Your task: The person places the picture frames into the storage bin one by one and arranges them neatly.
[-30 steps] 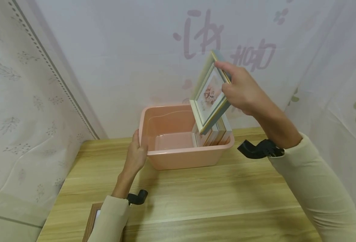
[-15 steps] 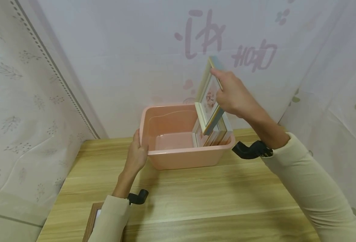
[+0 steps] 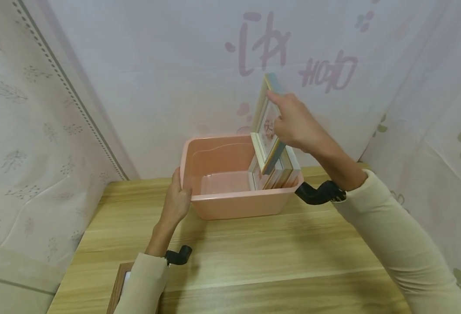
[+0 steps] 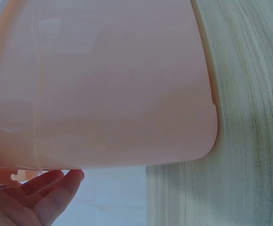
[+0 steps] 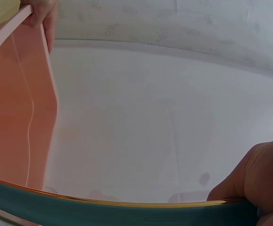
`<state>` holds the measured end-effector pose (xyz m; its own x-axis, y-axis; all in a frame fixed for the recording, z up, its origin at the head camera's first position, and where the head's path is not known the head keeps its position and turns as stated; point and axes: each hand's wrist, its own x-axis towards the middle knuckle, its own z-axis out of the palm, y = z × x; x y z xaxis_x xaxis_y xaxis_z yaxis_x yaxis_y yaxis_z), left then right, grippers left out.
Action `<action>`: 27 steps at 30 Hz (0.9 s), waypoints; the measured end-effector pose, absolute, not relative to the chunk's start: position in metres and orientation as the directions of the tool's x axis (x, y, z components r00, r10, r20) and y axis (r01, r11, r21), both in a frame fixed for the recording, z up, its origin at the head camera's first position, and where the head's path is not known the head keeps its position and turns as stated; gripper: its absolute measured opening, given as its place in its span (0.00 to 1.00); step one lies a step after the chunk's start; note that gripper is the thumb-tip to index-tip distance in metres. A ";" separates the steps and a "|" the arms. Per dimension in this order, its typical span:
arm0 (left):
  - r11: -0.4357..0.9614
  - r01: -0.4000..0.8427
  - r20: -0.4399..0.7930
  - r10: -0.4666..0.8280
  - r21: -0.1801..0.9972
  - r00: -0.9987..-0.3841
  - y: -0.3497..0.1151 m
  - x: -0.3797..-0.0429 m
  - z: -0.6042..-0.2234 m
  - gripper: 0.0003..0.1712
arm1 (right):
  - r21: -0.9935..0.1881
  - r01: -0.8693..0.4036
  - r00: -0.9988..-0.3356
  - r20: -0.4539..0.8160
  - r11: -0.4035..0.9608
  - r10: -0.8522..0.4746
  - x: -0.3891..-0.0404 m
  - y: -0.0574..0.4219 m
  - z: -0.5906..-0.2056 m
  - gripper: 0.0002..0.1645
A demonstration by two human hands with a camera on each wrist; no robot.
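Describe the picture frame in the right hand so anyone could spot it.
On the table sits a pink basin. At its right end, the right hand grips a tilted picture frame. Unlike the frames inside, its edge is teal with gold trim.

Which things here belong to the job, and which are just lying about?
In the job:
blue-edged frame, in the right hand
pink basin, held by the left hand
other frames in the basin

Apparently lying about:
brown frame on the table, possibly for later
printed backdrop
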<state>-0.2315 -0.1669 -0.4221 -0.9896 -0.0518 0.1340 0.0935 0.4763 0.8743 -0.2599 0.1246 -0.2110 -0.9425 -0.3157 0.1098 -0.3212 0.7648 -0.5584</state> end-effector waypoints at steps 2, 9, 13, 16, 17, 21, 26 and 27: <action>0.479 0.092 0.133 -0.054 0.873 -0.990 -0.167 -0.231 -0.422 0.36 | -0.568 -0.316 -0.944 0.103 0.760 -0.314 -0.261 0.123 -0.211 0.48; 0.471 0.119 0.160 -0.049 0.874 -0.986 -0.166 -0.232 -0.422 0.35 | -0.592 -0.281 -0.953 0.080 0.755 -0.292 -0.261 0.115 -0.213 0.49; 0.461 0.119 0.159 -0.050 0.879 -0.986 -0.166 -0.232 -0.422 0.35 | -0.574 -0.290 -0.953 0.099 0.765 -0.287 -0.262 0.113 -0.216 0.49; 0.465 0.110 0.151 -0.053 0.878 -0.987 -0.167 -0.231 -0.422 0.35 | -0.559 -0.294 -0.953 0.111 0.776 -0.281 -0.261 0.113 -0.216 0.48; 0.466 0.110 0.150 -0.050 0.878 -0.987 -0.168 -0.231 -0.422 0.35 | -0.556 -0.291 -0.954 0.113 0.779 -0.276 -0.259 0.113 -0.216 0.48; 0.467 0.116 0.152 -0.040 0.877 -0.988 -0.169 -0.231 -0.422 0.35 | -0.565 -0.285 -0.957 0.121 0.774 -0.263 -0.254 0.114 -0.213 0.49; 0.446 0.125 0.155 -0.032 0.886 -0.987 -0.169 -0.231 -0.423 0.35 | -0.579 -0.306 -0.950 0.134 0.755 -0.283 -0.250 0.114 -0.209 0.48; 0.444 0.126 0.155 -0.030 0.887 -0.987 -0.169 -0.231 -0.423 0.34 | -0.583 -0.310 -0.949 0.134 0.751 -0.287 -0.249 0.113 -0.209 0.48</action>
<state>-0.2311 -0.1689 -0.4233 -0.9874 -0.0305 0.1553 0.1259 0.4441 0.8871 -0.2491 0.1134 -0.2092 -0.9485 -0.2870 0.1339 -0.3096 0.7513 -0.5828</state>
